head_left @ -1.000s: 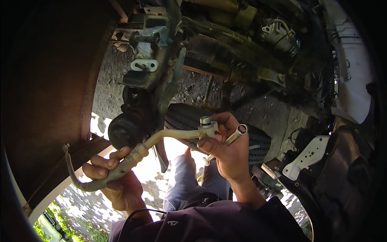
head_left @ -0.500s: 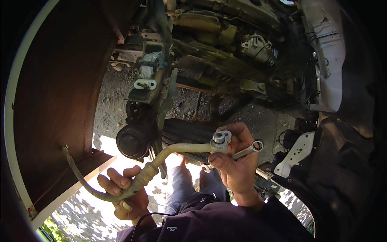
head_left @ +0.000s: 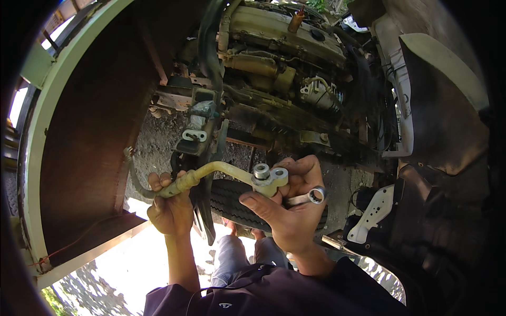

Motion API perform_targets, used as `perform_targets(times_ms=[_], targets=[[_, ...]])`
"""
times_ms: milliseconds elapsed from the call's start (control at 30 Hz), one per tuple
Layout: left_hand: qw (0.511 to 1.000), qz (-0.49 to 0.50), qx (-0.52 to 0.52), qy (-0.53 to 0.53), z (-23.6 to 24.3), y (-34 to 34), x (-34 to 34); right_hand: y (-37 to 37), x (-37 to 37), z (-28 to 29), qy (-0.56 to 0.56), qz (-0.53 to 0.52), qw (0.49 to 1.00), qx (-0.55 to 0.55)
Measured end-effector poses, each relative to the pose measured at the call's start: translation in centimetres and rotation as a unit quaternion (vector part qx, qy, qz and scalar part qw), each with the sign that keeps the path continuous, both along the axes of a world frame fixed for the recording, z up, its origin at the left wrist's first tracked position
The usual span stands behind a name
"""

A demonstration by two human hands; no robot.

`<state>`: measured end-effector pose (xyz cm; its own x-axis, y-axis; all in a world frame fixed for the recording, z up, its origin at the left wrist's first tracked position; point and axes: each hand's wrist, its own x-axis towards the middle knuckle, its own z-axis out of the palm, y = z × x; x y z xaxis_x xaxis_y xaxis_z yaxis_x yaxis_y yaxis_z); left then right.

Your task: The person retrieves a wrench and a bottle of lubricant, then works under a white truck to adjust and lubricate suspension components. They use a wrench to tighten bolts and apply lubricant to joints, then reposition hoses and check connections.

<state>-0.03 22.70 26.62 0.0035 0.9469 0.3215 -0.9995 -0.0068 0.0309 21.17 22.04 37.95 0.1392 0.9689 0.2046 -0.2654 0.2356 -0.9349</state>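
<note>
A hose with a pale bent metal pipe [head_left: 221, 167] spans the space between my two hands. My left hand [head_left: 174, 213] is closed round its thick crimped sleeve, and the darker rubber part curves away to the left, its far end near the brown panel. At the pipe's right end is a metal flange fitting [head_left: 271, 183] with a round port and a bolt hole facing up. My right hand [head_left: 292, 224] holds this fitting at the fingers and thumb. A wrench [head_left: 298, 200] also lies in that hand, its ring end sticking out to the right.
Ahead lies an exposed engine [head_left: 274, 26] with a silver compressor [head_left: 319, 95] on its side. A frame rail with a pale oval-holed bracket [head_left: 194, 135] runs nearby. Below are a tire [head_left: 237, 203] and gravel. A brown panel [head_left: 89, 137] stands left; a white perforated bracket [head_left: 373, 215] is at right.
The flange fitting has shifted left and turned, so its bolt hole now shows beside the port. My left hand has moved up and right along with the hose. The view takes in more engine.
</note>
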Motion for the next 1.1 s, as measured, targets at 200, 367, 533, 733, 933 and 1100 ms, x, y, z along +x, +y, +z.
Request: perform_targets(times_ms=[200, 367, 533, 733, 933, 1100], targets=[[0.995, -0.034, -0.038, -0.081, -1.6, 2.1, -0.3, 1.2, -1.8, 0.6, -0.087, 0.007, 0.996, 0.019], [0.992, -0.030, -0.061, -0.102, -2.7, 2.4, -0.5, 1.9, -2.8, 0.7, -0.112, -0.002, 0.994, 0.002], [0.993, -0.010, -0.073, -0.093, -3.5, 2.4, -1.5, 2.5, -2.3, 0.1, -0.101, 0.010, 0.995, -0.027], [0.997, -0.002, -0.080, 0.015, -3.6, 3.3, -2.0, 8.6, 6.8, -4.0, -0.080, -0.110, 0.985, -0.106], [0.987, 0.023, -0.045, 0.153, -2.7, 3.3, -0.7, 27.2, 15.1, -10.4, -0.388, -0.244, 0.879, -0.130], [0.989, -0.030, -0.011, 0.147, -3.1, 2.6, 0.1, 30.2, 16.7, -12.7, -0.330, -0.178, 0.920, -0.108]])
